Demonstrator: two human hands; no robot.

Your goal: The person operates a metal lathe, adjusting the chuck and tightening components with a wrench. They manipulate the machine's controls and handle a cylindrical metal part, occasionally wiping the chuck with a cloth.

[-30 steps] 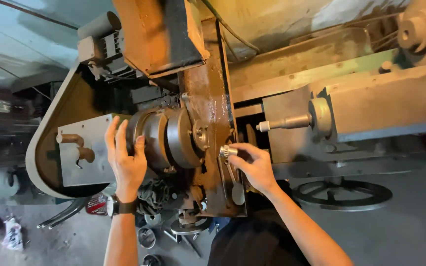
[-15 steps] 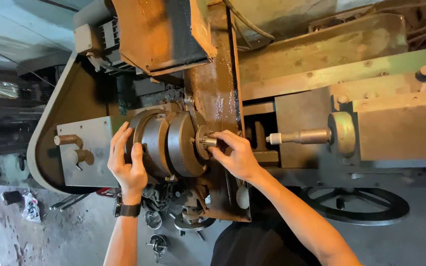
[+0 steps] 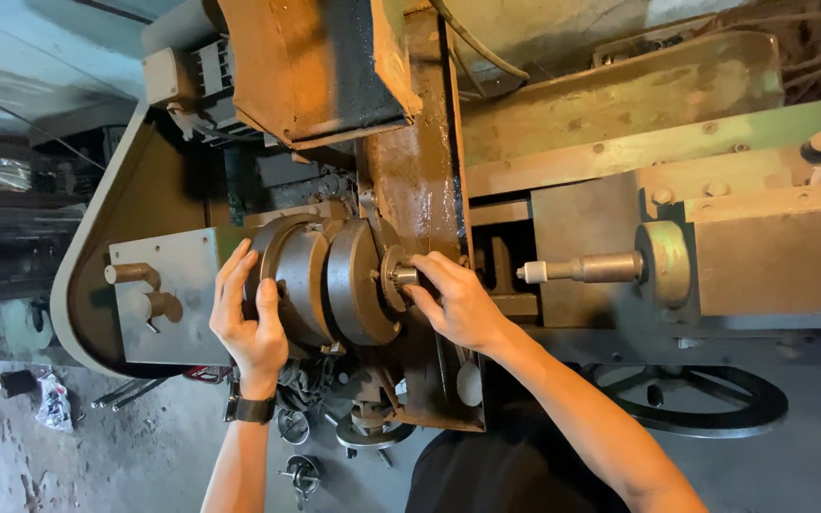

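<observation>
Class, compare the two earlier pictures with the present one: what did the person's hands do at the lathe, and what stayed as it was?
The right hand carried a small metal part leftward from beside the chuck and now presses it into the face of the chuck. The left hand stayed gripping the chuck's rim. The pointed spindle on the right was not touched; its shift in the frame seems to come from the camera.

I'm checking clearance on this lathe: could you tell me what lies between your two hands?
In the head view, the round grey chuck lies between the left hand on its rear rim and the right hand at its front.
</observation>
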